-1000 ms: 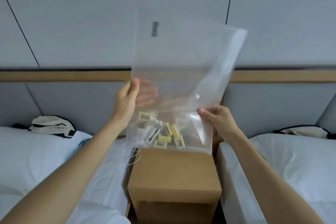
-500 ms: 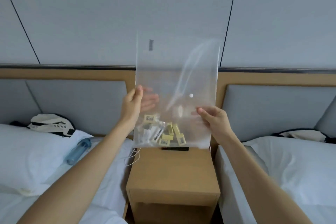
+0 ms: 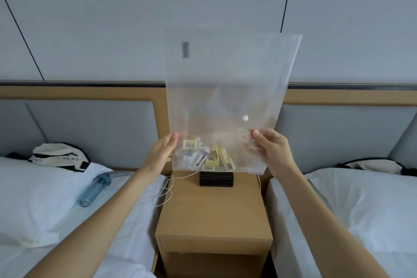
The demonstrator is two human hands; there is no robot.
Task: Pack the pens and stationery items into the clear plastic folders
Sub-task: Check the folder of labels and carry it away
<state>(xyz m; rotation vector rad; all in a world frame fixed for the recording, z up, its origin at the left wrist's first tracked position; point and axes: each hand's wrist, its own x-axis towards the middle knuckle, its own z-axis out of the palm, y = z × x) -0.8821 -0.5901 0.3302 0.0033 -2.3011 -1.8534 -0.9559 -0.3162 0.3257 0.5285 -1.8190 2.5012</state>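
The left hand [image 3: 161, 156] pinches the left edge of the clear folder [image 3: 228, 101], held upright above the nightstand [image 3: 214, 210]. Small yellow packs [image 3: 216, 158] sit at its bottom. The right hand [image 3: 272, 149] pinches the right edge. Keep it level so nothing spills.

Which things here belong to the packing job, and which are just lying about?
Job: clear folder, small packaged items inside it, left hand, right hand.
Lying about: blue bottle, cloth bag, black box, white cord, nightstand.
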